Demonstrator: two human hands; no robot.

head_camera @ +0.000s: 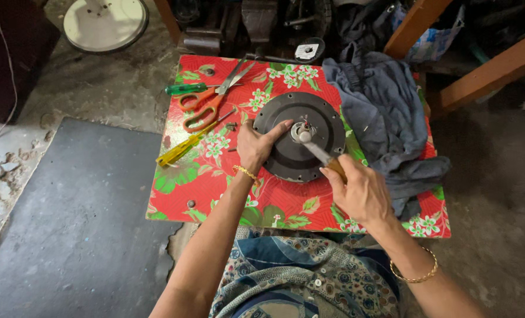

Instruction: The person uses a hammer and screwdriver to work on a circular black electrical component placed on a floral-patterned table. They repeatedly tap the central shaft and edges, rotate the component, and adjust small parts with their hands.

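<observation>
1. Head view: a round dark metal disc (298, 138) lies flat near the middle of a low tabletop (286, 206) covered with a red cloth printed with green leaves and white flowers. A short shaft (303, 131) stands up from the centre of the disc.
2. The left hand (256, 144) rests on the near-left edge of the disc, its fingers stretched across the dark face toward the shaft and pressing down on it; it is not clenched around anything.
3. The right hand (360, 191) is just off the near-right edge of the disc and is clenched on the wooden handle of a tool (324, 158). The metal end of the tool reaches up and left to the shaft and appears to touch it.
4. Left of the disc, on the cloth, lie orange-handled scissors (206, 106), blades pointing up and right. A green-handled screwdriver (189, 88) lies just beyond them, farther from the disc.
5. A yellow-handled screwdriver (183, 148) lies left of the disc, nearer the person than the scissors, its tip pointing toward the disc.
6. A few small screws (231, 126) sit between the scissors and the disc.
7. Right of the disc a crumpled grey-blue cloth (386, 118) covers that side of the tabletop and hangs over its edge.
8. Well beyond the disc to the far left, a pale round plate (105, 23) lies on the concrete floor (97, 88).
</observation>
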